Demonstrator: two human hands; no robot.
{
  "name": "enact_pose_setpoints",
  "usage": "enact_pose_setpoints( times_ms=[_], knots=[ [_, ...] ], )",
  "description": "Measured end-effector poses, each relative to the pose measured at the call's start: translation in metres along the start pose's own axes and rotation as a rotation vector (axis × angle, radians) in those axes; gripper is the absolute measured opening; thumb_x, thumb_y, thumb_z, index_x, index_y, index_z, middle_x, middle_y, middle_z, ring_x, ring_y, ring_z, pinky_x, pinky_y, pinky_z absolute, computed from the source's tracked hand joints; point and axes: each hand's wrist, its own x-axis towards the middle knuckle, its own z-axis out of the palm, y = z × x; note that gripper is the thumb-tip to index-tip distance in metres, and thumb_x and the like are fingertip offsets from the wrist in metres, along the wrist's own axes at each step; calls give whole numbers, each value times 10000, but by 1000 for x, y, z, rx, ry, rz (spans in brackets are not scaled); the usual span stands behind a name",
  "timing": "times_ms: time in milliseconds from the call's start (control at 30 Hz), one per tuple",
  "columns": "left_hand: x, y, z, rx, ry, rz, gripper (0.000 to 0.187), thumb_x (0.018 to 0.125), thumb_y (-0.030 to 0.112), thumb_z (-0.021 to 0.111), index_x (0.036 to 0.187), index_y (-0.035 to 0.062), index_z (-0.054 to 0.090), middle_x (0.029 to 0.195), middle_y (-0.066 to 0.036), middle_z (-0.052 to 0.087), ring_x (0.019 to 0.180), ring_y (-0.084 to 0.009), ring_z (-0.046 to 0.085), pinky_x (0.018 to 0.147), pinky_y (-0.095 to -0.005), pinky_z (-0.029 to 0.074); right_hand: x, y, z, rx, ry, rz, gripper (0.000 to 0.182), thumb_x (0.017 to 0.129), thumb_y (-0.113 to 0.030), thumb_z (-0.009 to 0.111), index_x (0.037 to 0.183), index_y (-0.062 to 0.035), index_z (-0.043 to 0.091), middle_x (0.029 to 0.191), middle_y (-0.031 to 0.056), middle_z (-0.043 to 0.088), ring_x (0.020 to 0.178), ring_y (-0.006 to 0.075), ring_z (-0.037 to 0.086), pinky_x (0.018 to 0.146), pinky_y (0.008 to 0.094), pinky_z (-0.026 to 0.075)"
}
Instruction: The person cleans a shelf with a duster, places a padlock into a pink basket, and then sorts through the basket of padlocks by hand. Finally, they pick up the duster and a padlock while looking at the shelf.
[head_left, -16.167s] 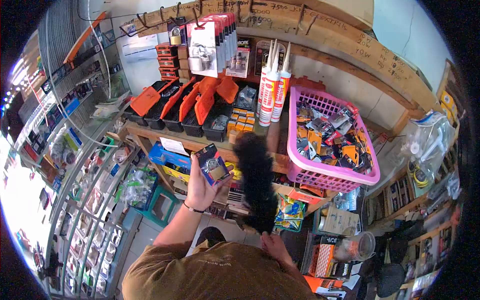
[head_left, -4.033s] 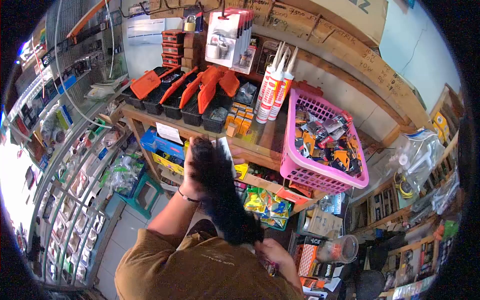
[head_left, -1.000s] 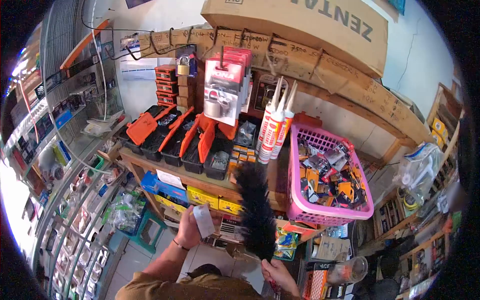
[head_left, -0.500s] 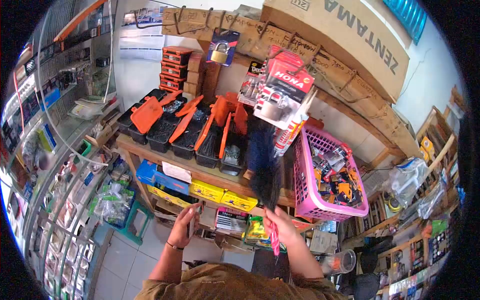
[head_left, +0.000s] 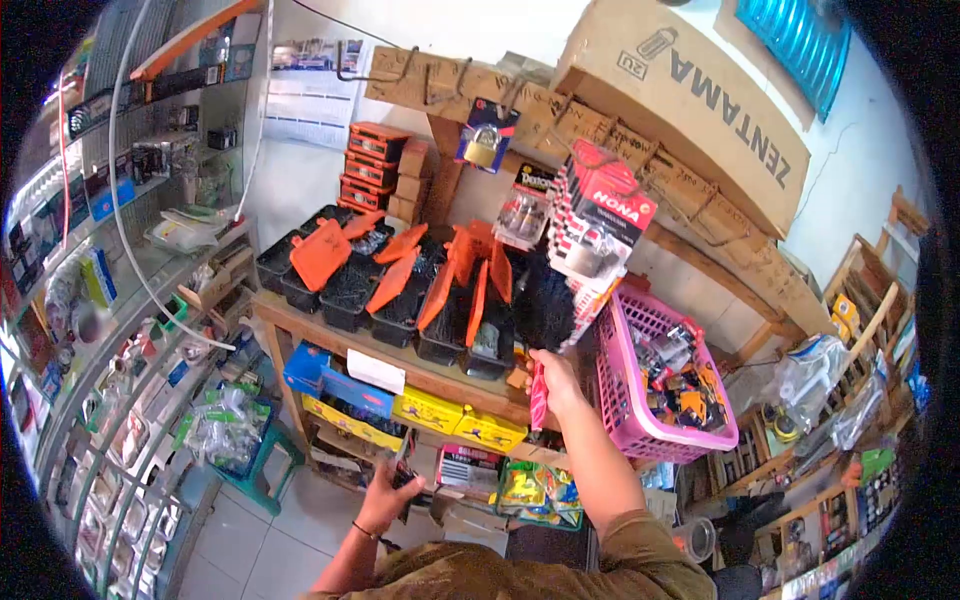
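Observation:
My right hand [head_left: 556, 378] is closed around the pink handle of a duster [head_left: 539, 398]. The duster's dark, fluffy head reaches up behind the hanging padlock packs [head_left: 598, 255], beside the row of black bins [head_left: 398, 325] with orange lids. Lower down, my left hand [head_left: 382, 497] holds a thin, dark, flat object [head_left: 406, 460] whose kind I cannot make out. It is in front of the lower shelf, near the yellow boxes [head_left: 428, 410].
A pink basket [head_left: 655, 435] full of small packaged goods stands right of the duster. Metal hooks stick out from the wooden beam [head_left: 440, 80], one bearing a padlock pack [head_left: 486, 140]. A glass display case [head_left: 120, 400] stands at the left, with a green stool [head_left: 275, 470] nearby.
My right hand has moved up and forward, pushing the duster head behind the hanging packs. My left hand has lowered slightly and its fingers have spread more. The view has shifted.

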Motion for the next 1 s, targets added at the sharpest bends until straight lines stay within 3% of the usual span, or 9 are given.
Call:
enact_pose_setpoints(
  times_ms=[67,200,367,400,433,567,667,767,1000],
  knots=[
    [-3,-8,0,53,0,54,613,737,144,704,1195,-32,337,1055,-97,517,952,-156,482,839,-291,395,25,5,-5,-59,46,-95,161,759,-177,593,807,-48,511,631,25,497,469,165,479,381,298,418],
    [-10,-13,-8,64,-5,-63,574,736,163,701,1168,-43,383,1023,-106,532,949,-179,492,827,-308,404,37,17,-25,-409,99,-356,142,784,-165,572,765,-32,525,610,34,521,458,132,499,433,283,415],
    [10,-81,-31,188,8,62,698,661,285,742,1172,-50,404,940,-177,540,868,-269,529,782,-343,424,51,41,-60,-806,165,-644,343,759,-148,611,1028,49,530,668,42,535,568,141,521,551,262,442],
    [8,-68,-27,184,5,65,698,661,285,742,1172,-50,404,940,-177,540,868,-269,529,782,-343,424,53,43,-66,-859,206,-654,394,750,-131,624,1083,49,515,731,62,540,629,148,530,585,264,448],
    [2,-37,-21,331,-1,141,707,659,279,742,1184,-46,397,942,-176,540,874,-268,530,784,-343,424,-2,16,-36,-1108,329,-797,417,741,-221,640,1076,-6,516,978,155,460,692,260,520,700,332,452],
    [14,27,1,515,1,432,737,659,260,742,1216,-44,366,963,-181,539,913,-270,534,808,-337,422,-80,-27,7,-920,40,-1018,391,747,-117,622,1111,-60,491,979,132,448,699,206,520,665,291,457],
    [37,98,28,241,-42,644,749,654,139,741,1225,-58,298,1035,-168,504,972,-241,520,851,-340,410,-135,-71,38,-1046,-76,-1179,403,737,-133,623,1111,-67,487,976,123,455,721,230,545,658,303,469],
    [53,186,55,440,142,1110,729,647,117,749,1195,-35,294,1008,-154,485,945,-230,518,830,-321,421,-164,-117,57,-1243,-94,-1475,423,724,-143,617,1119,-82,480,977,119,462,783,252,563,654,336,484],
    [80,352,111,415,326,1516,606,649,142,714,1148,10,396,1024,-207,504,945,-354,511,801,-377,433,-190,-215,96,-1408,53,-1739,424,723,-158,587,1127,-91,480,1015,117,483,807,278,572,648,366,492]
  ],
)
